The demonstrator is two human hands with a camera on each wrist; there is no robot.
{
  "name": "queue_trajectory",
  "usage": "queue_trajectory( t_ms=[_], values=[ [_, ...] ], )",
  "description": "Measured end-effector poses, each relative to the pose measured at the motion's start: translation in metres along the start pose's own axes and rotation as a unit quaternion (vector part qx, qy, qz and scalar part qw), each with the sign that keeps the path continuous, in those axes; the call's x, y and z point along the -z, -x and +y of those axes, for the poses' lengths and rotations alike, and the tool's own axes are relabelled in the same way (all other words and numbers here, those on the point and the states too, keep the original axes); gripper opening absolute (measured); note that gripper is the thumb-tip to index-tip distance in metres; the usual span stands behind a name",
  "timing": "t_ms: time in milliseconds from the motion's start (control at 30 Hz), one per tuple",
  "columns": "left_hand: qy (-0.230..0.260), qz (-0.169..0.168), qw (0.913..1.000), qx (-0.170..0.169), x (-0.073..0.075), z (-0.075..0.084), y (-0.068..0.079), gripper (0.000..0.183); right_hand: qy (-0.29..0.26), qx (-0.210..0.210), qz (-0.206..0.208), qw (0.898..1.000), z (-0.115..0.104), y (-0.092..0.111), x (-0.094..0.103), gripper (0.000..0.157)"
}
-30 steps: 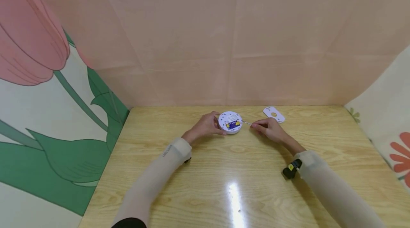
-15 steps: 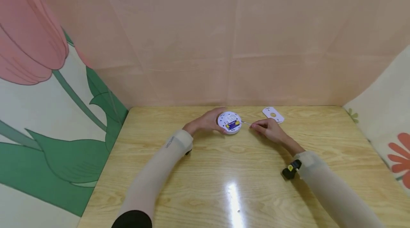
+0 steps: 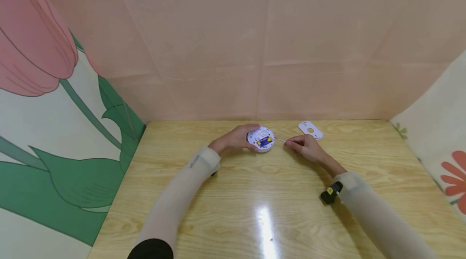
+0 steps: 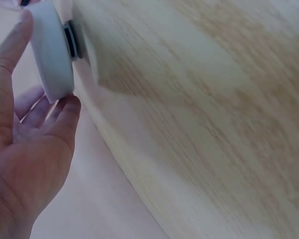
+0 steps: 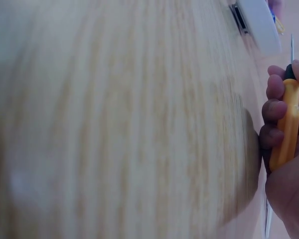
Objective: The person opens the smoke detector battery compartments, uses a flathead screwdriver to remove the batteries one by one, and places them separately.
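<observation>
Head view, set against the frame of one second ago: the left grip [image 3: 238,137] is seen shifted a little toward the far edge of the bench [image 3: 236,190], and its fingers are now laid further along the far rim of the white disc [image 3: 260,132]. More of the black patch [image 3: 151,249] over the left sleeve [image 3: 178,194] is brought into view. The right grip [image 3: 307,145] is kept in almost the same spot.

The disc is held near the middle of the bench's far edge, its blue-and-yellow part [image 3: 265,142] faced upward. It is grasped by the left grip, which is spread about as wide as the disc. In the right grip, curled nearly closed, the orange handle of a screwdriver [image 5: 289,119] is clasped. Its metal shaft is pointed at the disc's right rim; whether the rim is touched by the tip cannot be told. A white plate [image 3: 316,133] with a round hole is seen just beyond the right grip, near the far edge, toward the far right corner.
</observation>
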State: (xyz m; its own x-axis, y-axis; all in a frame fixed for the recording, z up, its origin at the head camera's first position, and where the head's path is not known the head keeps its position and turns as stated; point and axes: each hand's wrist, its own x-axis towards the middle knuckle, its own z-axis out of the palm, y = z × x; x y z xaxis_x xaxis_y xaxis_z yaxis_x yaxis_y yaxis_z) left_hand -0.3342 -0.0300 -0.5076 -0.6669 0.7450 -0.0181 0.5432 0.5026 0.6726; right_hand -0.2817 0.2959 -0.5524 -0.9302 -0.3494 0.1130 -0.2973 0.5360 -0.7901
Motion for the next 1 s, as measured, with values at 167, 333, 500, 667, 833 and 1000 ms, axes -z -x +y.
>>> queue_trajectory(
  t_ms=[167, 333, 500, 667, 833, 1000],
  values=[
    [-0.036, 0.013, 0.9993, 0.0, -0.002, 0.0, 0.003, 0.094, -0.011, 0.004, 0.005, 1.0, 0.001, 0.001, 0.0, 0.021],
    [-0.041, 0.017, 0.9986, 0.029, -0.003, 0.004, 0.01, 0.093, -0.005, 0.01, 0.005, 1.0, 0.001, 0.002, 0.001, 0.021],
    [-0.064, 0.032, 0.9968, 0.037, -0.004, 0.008, 0.016, 0.089, -0.004, 0.011, 0.004, 1.0, 0.002, 0.004, 0.006, 0.021],
    [-0.077, 0.039, 0.9953, 0.044, -0.006, 0.01, 0.02, 0.087, 0.005, 0.015, 0.008, 1.0, 0.003, 0.006, 0.012, 0.019],
    [-0.078, 0.044, 0.9946, 0.052, -0.008, 0.011, 0.023, 0.086, 0.026, 0.026, 0.004, 0.999, 0.002, 0.007, 0.02, 0.019],
    [-0.085, 0.054, 0.9934, 0.054, -0.011, 0.01, 0.025, 0.083, 0.044, 0.043, -0.003, 0.998, -0.004, 0.007, 0.029, 0.02]
  ],
)
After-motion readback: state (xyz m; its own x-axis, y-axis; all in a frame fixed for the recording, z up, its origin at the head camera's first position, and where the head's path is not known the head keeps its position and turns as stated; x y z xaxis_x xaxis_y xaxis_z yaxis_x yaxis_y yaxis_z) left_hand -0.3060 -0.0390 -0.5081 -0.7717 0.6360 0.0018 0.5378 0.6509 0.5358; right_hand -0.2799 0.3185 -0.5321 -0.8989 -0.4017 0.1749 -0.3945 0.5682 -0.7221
